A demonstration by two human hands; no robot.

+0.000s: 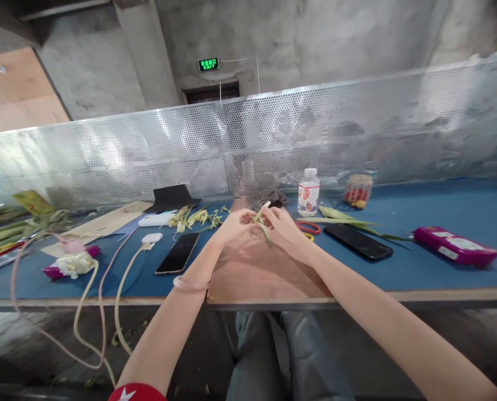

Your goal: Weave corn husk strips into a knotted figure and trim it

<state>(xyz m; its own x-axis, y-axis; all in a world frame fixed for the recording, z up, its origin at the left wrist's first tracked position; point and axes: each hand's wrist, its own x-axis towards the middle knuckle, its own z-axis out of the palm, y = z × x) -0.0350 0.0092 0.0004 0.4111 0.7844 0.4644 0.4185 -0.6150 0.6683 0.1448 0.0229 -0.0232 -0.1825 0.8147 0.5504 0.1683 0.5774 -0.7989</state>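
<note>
My left hand (pixel 235 227) and my right hand (pixel 283 228) meet above a brown wooden board (pixel 265 275). Between them are pale green-yellow leaf strips (pixel 267 236), pinched in the curled fingers of both hands. One end hangs down between the hands and another short pale end points up. The fingers partly hide the strips, so I cannot tell whether they are folded or woven. Behind the hands lies a grey tangled bundle (pixel 265 196), with a small black thing beside it. Scissors with red and yellow handles (pixel 309 227) lie right of my right hand.
A white bottle (pixel 308 195), a jar (pixel 358 192), long leaves (pixel 346 216), a black phone (pixel 358 241) and a purple packet (pixel 455 245) are on the right. Another phone (pixel 178 253), a white charger (pixel 151 239), cables and cut leaves (pixel 196 217) lie left. A perforated metal screen (pixel 181 150) stands behind.
</note>
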